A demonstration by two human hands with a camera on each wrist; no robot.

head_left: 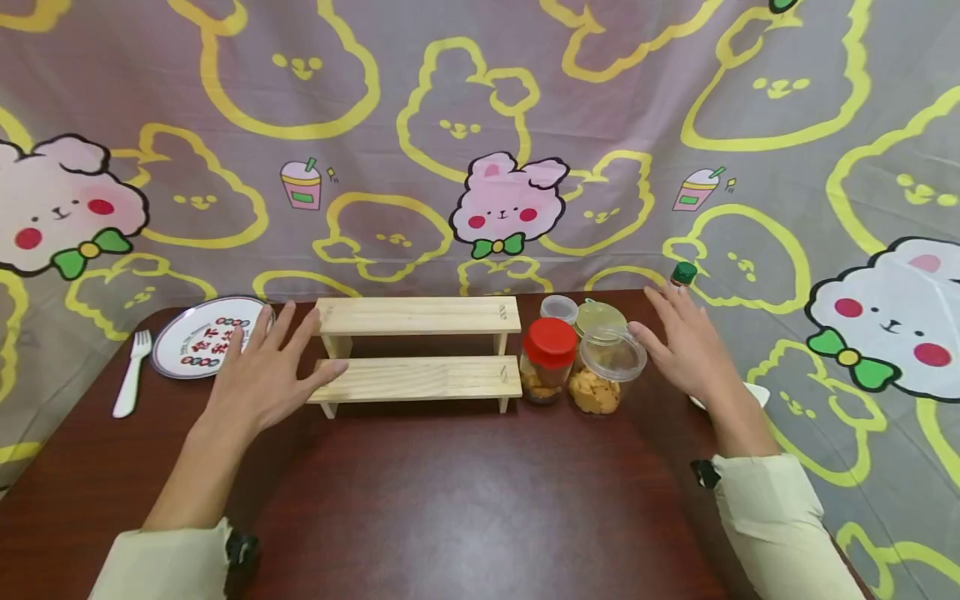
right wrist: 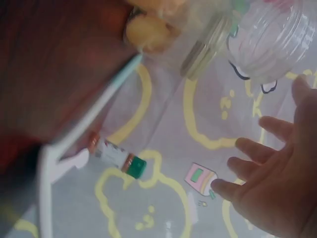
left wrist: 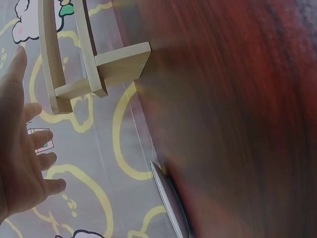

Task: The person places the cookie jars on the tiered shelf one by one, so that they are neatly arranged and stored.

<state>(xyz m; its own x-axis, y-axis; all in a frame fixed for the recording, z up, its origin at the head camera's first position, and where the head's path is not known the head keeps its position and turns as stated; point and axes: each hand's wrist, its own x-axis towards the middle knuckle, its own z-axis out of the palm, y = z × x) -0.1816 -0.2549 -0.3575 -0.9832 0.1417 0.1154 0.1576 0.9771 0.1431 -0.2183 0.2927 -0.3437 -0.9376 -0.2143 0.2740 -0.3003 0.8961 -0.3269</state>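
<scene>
My left hand [head_left: 258, 375] hovers with spread fingers at the left end of a two-step wooden rack [head_left: 420, 315], holding nothing. In the left wrist view its fingers [left wrist: 43, 136] point toward the rack [left wrist: 124, 64]. On the other side, my right hand [head_left: 678, 346] is held out with straight fingers beside a group of jars. Closest to it is a clear-lidded jar [head_left: 596, 392] of orange-brown pieces. Next to that stand a red-lidded jar [head_left: 550, 346], a yellowish-lidded jar [head_left: 600, 317] and a small clear container [head_left: 558, 308]. Behind the right fingertips shows a green-capped bottle [head_left: 683, 273].
A white plate [head_left: 195, 333] with red lettering lies at the back left, a white-handled fork [head_left: 133, 375] beside it. Partly behind the right forearm is a white dish-like item [head_left: 756, 394]. A patterned cloth [head_left: 390, 125] hangs along the table's [head_left: 480, 500] back edge.
</scene>
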